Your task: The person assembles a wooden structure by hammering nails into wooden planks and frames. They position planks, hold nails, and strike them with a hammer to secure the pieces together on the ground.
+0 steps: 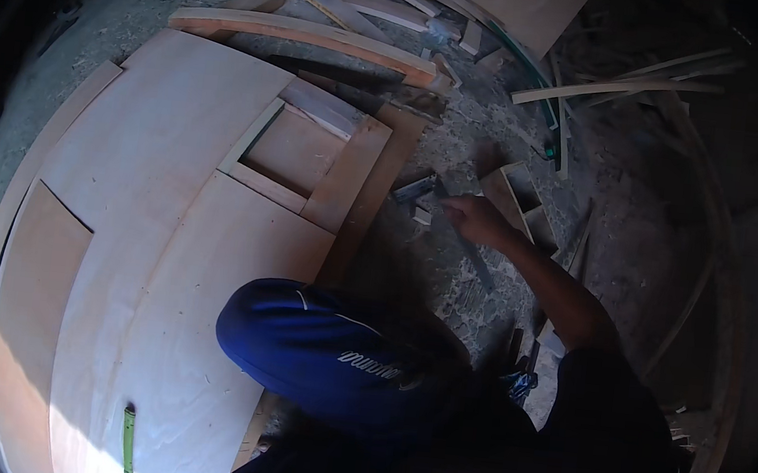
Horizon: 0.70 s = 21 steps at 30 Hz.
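My right hand point(473, 219) reaches out from a dark short sleeve at the lower right. Its fingers are closed on what looks like a try square point(473, 261), with a long dark blade and a short stock set across it. The tool is above the rough floor, beside a small pale wood block point(422, 215). To its left lies a large plywood panel point(142, 165), with a wooden frame point(346, 173) around a square opening near its far right corner. Blue fabric point(331, 342) with white piping covers part of the panel's near side. My left hand does not show.
A shallow wooden box-like piece point(524, 189) stands right of my hand. Curved timber point(317, 38) and loose strips lie beyond the panel. Thin slats point(625, 89) are at the far right. A green strip point(129, 446) rests on the panel's near end, and a brown board point(31, 292) along its left.
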Each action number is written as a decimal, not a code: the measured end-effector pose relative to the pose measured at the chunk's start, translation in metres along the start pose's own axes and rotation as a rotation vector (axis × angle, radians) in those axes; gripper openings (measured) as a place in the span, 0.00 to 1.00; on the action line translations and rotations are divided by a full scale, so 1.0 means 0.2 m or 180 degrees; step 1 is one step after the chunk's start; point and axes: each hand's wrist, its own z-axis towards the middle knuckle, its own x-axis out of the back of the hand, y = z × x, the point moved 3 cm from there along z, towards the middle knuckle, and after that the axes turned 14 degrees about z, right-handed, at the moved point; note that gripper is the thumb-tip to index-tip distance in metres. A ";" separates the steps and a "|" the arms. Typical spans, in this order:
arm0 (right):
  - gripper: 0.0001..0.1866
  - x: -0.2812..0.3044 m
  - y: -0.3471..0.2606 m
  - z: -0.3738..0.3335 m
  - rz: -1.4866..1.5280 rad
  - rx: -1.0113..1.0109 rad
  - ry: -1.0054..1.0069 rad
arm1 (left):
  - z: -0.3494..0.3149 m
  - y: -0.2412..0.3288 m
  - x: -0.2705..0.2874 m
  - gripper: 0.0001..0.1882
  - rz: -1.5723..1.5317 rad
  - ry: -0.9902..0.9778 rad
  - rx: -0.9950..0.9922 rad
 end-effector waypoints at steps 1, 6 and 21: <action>0.14 0.09 0.16 -0.13 0.0173 -0.0282 0.0203 | -0.02 0.01 -0.02 0.34 0.0032 -0.0146 -0.0022; 0.11 0.21 0.62 -0.72 0.0156 -0.1764 0.0051 | -0.04 0.04 -0.11 0.33 0.0161 -0.0652 -0.0098; 0.12 -0.32 0.71 -2.01 0.0105 -0.2679 0.1465 | -0.01 0.09 -0.13 0.31 0.0298 -0.1199 -0.0331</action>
